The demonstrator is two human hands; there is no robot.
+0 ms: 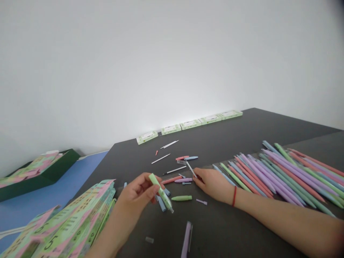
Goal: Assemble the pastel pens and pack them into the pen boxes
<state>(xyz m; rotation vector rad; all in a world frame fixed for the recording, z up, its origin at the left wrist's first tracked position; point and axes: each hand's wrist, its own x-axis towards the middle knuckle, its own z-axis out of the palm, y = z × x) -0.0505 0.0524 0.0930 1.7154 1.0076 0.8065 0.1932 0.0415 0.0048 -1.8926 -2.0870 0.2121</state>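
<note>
Between the thumb and fingers of my left hand (pixel 139 195) is a green pen barrel (pixel 162 194), tilted, with a clear end pointing down to the right. Blue pen parts (pixel 161 203) show just behind it. My right hand (pixel 209 182) pinches a thin white pen refill (pixel 191 168) that slants up to the left. Around the hands lie loose pen parts: a green tapered piece (pixel 182 198), a purple one (pixel 183 180), a small purple part (pixel 201 202), a blue tip piece (pixel 191 158) and a refill with a dark end (pixel 174 170).
Many coloured pens (pixel 268 175) lie in rows at the right. Printed packets (pixel 70 222) are stacked at the left, near a dark green box (pixel 53 172). Several light green cartons (pixel 190 124) line the table's back edge. A purple barrel (pixel 186 238) lies in front.
</note>
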